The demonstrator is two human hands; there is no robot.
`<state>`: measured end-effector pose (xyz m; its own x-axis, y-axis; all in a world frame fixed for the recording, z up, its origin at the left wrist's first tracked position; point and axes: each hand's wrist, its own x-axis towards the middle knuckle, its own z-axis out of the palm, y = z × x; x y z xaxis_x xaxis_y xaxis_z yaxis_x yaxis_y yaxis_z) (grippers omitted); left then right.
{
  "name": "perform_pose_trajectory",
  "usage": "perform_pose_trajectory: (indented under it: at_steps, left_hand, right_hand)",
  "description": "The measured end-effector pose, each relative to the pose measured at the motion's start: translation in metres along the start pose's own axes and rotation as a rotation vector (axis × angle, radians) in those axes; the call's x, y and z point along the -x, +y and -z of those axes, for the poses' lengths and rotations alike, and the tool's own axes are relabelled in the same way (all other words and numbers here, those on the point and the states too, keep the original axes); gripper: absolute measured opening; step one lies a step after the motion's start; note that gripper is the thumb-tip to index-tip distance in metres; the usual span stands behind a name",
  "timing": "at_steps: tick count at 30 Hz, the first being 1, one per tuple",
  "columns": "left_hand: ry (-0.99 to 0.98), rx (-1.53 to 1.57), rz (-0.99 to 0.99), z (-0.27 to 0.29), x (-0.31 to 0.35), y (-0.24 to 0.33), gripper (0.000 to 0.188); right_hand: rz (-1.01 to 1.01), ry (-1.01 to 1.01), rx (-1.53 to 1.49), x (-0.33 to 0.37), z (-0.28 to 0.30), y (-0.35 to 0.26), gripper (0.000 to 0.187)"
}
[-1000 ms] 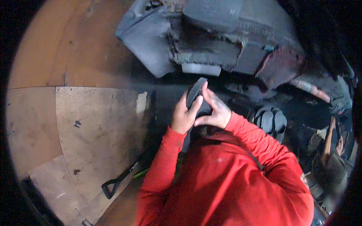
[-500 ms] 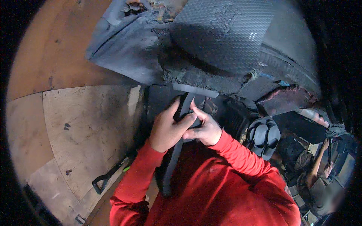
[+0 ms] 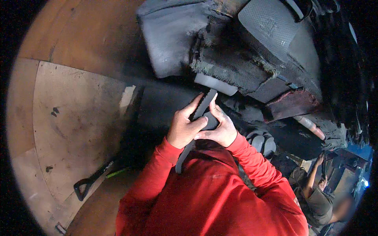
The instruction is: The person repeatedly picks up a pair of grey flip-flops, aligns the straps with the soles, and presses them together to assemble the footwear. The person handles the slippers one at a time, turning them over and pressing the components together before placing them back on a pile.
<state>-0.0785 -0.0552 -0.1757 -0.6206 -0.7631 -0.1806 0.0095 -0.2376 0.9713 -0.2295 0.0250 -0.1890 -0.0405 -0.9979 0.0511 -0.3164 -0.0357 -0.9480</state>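
Both my hands grip a dark grey slide sandal, seen edge-on, its sole slanting down toward my chest. My left hand is closed on the left side of the sole, thumb across its edge. On the other side, my right hand is closed around the sandal by its rounded, strap-like part. The sandal's far end lies right at a light grey wheel-like piece, which juts out below a dusty, frayed cloth cover. Whether the two touch, I cannot tell.
A textured grey sandal lies on top of the covered stand. More grey sandals sit to my right. Wooden boards and a black-handled tool are on the left. Another person sits at lower right.
My view has turned, so the stand shows farther right. The sandal's near end appears higher and shorter. Both hands keep their hold on it.
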Motion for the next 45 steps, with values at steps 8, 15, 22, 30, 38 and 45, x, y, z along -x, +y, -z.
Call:
perform_pose_trajectory:
  at_steps: [8,15,22,30,38,45]
  left_hand:
    - [0.023,-0.118,-0.076,0.003,0.011,0.017,0.062]
    - [-0.052,-0.346,0.107,0.010,-0.006,0.060,0.055]
    - [-0.125,-0.360,0.173,-0.002,-0.062,0.009,0.027]
    - [-0.026,0.289,0.117,-0.009,-0.011,-0.030,0.061]
    - [-0.043,0.469,-0.010,-0.012,0.005,-0.027,0.063]
    - [0.113,-0.128,-0.096,-0.012,-0.002,0.008,0.048]
  right_hand:
    - [0.147,0.111,0.102,-0.003,-0.006,-0.010,0.128]
    - [-0.391,0.006,-0.936,-0.009,-0.012,-0.024,0.099]
    - [-0.524,0.093,-1.206,-0.024,0.011,0.010,0.057]
    - [-0.346,-0.005,-0.137,-0.003,0.016,-0.010,0.105]
    - [-0.148,0.011,0.408,0.009,0.013,-0.031,0.105]
    - [0.052,0.157,0.232,0.010,-0.014,-0.010,0.067]
